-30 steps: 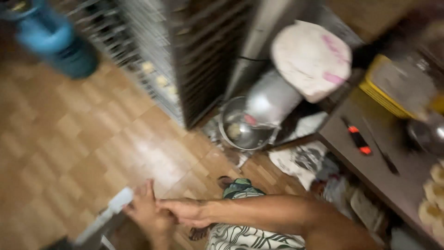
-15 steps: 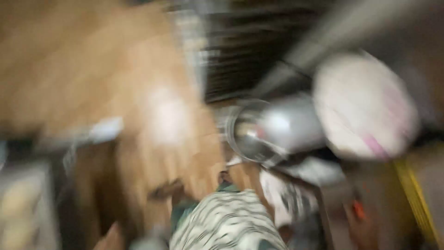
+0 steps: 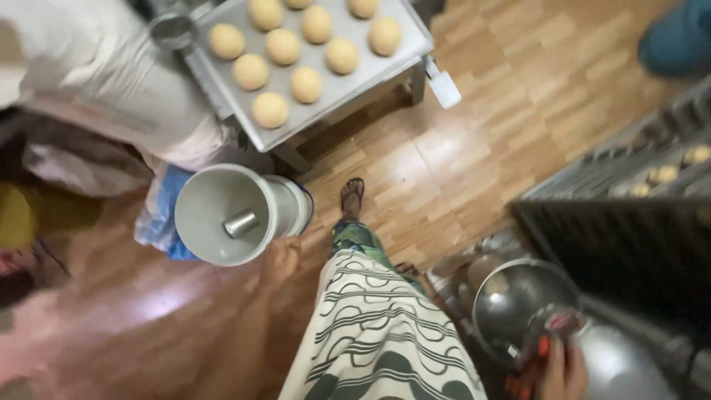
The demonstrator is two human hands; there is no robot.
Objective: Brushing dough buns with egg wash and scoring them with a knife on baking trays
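Head view, looking straight down: we stand on a wooden floor [image 3: 481, 133], our patterned skirt [image 3: 378, 333] and one sandalled foot [image 3: 352, 196] in the middle. At the near right, our right hand [image 3: 563, 370] is by the near rim of a steel bowl [image 3: 518, 300]. Its fingers look curled around a red-handled thing [image 3: 546, 345], though blur hides what kind of tool it is. Our left hand [image 3: 285, 255] is badly smeared, just beside a grey tub [image 3: 226, 215] lying on its side at the near left. We cannot tell whether its fingers are spread or closed, or whether they touch the tub. Far left, a metal tray [image 3: 326, 122] on a low stand carries rows of round dough balls [image 3: 317, 24], with a large white sack [image 3: 96, 74] next to it. A dark rack [image 3: 629, 222] of shelves fills the right side. We judge the work in hand to be at the bowl, with the red-handled thing in our grip. Any further move there calls for a steadier look down, since the bowl sits low and close to our legs.
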